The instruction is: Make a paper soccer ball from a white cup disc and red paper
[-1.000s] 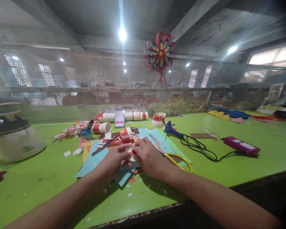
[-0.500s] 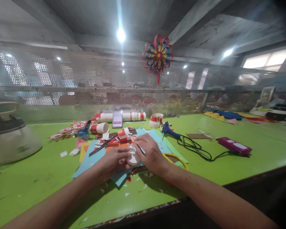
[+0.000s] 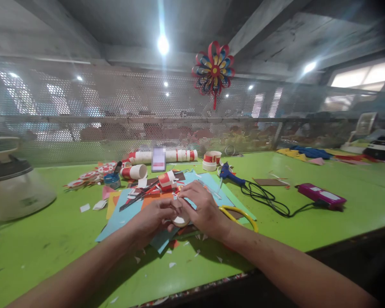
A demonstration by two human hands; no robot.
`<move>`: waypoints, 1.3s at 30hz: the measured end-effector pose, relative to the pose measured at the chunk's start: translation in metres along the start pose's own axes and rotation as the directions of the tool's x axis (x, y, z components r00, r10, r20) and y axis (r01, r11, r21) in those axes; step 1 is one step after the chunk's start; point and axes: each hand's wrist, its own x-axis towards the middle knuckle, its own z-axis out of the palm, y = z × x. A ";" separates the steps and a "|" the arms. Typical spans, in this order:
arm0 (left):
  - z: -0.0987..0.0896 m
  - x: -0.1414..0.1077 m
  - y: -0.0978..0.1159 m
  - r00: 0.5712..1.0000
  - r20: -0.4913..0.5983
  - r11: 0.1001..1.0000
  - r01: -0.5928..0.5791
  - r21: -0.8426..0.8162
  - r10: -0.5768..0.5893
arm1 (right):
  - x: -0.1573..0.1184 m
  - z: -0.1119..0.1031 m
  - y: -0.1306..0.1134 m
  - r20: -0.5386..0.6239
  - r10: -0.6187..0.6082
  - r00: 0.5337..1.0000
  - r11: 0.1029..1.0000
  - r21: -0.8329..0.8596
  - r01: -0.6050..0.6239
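A round white paper cup bottom (image 3: 181,221) with a low rim is held over the layered coloured paper (image 3: 128,214). My left hand (image 3: 155,216) grips it from the left, its fingers closed at the edge. From the right, my right hand (image 3: 203,207) is closed in a pinch at its far edge; the fingers partly hide a small pale flap there. Just beyond my hands lies a red and white cut paper cup (image 3: 167,179), along with dark-bladed scissors (image 3: 139,195). Yellow scissor handles (image 3: 240,215) show beside my right wrist.
A blue glue gun (image 3: 231,174) lies to the right, near a purple box (image 3: 321,196) with a cable. Behind are stacked paper cups (image 3: 167,156), a phone (image 3: 158,159) and a blue jar (image 3: 112,180). A large pale jug (image 3: 17,188) stands left. Paper scraps litter the green table (image 3: 83,256).
The cup bottom has tilted and its inner face is now more covered by my fingers. My right hand's fingertips have shifted slightly left along its far edge. The view has moved slightly.
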 end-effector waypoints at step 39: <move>0.000 0.002 0.004 0.997 -0.067 0.959 0.053 0.277 -0.035 | -0.007 -0.079 0.179 0.168 0.808 0.565 0.468 -0.766 -0.442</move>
